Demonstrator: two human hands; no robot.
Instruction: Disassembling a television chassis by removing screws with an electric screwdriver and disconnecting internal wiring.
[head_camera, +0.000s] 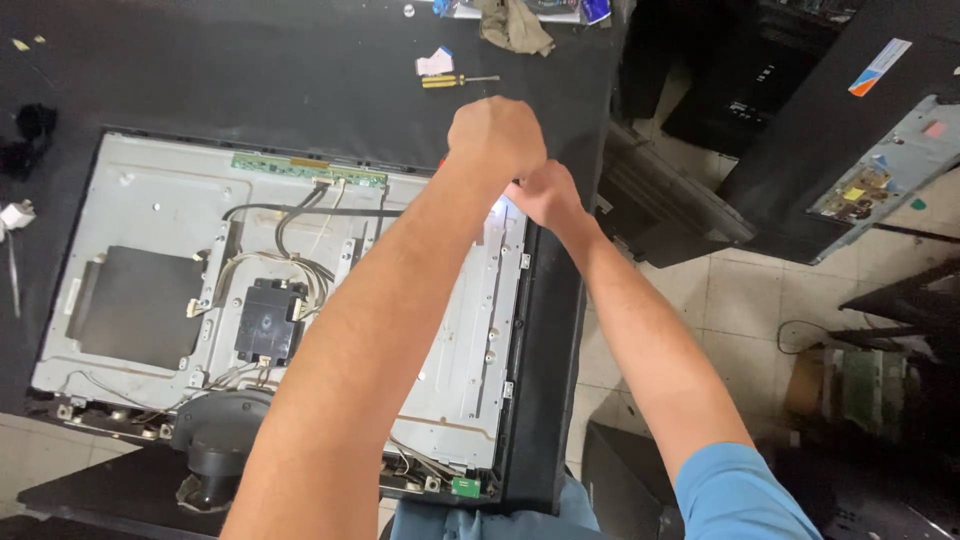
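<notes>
Black bench (250, 70): both hands (497, 135) (543, 195) at opened television's (150, 200) corner.

Flat-screen panel (150, 200): lay back-up on the dark bench, grey metal rear exposed, black frame around it.
Label (880, 66): long white sticker with orange and blue end, on the black casing at upper right.
Yellow sticker (853, 193): small, on the grey board below.

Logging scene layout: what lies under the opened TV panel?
A black-covered table lies under the opened TV panel, its bare top showing beyond the far edge, where a yellow-handled screwdriver lies. The surface directly beneath the panel is covered, so anything there cannot be seen.
</notes>
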